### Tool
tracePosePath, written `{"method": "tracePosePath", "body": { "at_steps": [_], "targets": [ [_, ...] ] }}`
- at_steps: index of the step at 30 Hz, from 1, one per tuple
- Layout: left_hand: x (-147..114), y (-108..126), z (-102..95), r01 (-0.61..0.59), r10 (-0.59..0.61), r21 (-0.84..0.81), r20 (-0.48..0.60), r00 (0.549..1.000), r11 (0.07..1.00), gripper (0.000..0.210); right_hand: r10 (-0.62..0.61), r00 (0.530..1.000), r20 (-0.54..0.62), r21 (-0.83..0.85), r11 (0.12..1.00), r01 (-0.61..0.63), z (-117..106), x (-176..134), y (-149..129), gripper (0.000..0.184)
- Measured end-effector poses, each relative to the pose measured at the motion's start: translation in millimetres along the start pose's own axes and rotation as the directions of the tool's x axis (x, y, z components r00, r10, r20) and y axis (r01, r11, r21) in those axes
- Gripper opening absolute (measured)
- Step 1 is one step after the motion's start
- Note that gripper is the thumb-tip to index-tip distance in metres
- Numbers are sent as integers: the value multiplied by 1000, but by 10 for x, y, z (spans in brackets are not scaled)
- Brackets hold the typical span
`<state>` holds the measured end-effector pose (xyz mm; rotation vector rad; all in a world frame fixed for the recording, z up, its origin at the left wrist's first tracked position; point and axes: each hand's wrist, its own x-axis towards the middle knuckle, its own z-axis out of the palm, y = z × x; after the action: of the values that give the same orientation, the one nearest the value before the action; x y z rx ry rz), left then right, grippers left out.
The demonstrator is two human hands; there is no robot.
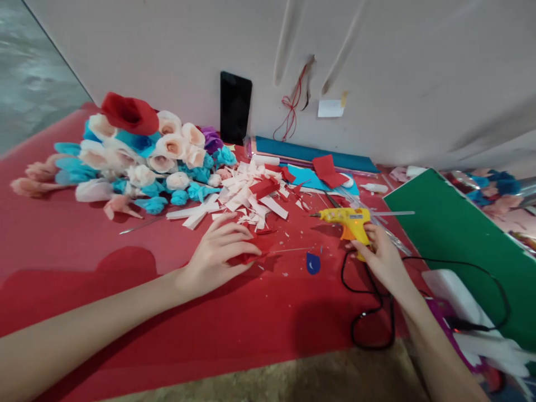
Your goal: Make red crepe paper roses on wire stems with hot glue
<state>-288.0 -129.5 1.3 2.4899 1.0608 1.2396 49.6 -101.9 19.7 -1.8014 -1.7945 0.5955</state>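
Note:
My right hand (381, 257) grips the handle of a yellow hot glue gun (345, 216), its nozzle pointing left and a clear glue stick (393, 213) jutting from its back. Red crepe paper (248, 258) shows between the thumb and curved fingers of my left hand (220, 251), low over the table. A thin wire (293, 249) reaches rightward from beside that paper; whether they are joined I cannot tell. A small dark blue piece (312, 263) lies between my hands. Just beyond my left hand is a heap of white and red paper scraps (251, 192).
Many crepe paper flowers (138, 151) are piled at the back left. A black tablet (235, 107) leans on the wall. The glue gun's black cord (355, 329) loops toward a white power strip (456, 293). At right lies a green board (452, 245). Red sheeting (188, 335) covers the table.

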Motion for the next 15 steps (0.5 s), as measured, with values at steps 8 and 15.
{"method": "tracePosePath", "body": {
  "at_steps": [8, 15],
  "targets": [
    [7, -26, -9, 39, -39, 7, 10, 999, 999, 8, -75, 996, 46, 65, 995, 72, 58, -304, -588, 40],
    [17, 10, -35, -5, 5, 4, 69, 998, 1000, 6, -107, 988, -115, -166, 982, 87, 305, -514, -640, 38]
  ]
}}
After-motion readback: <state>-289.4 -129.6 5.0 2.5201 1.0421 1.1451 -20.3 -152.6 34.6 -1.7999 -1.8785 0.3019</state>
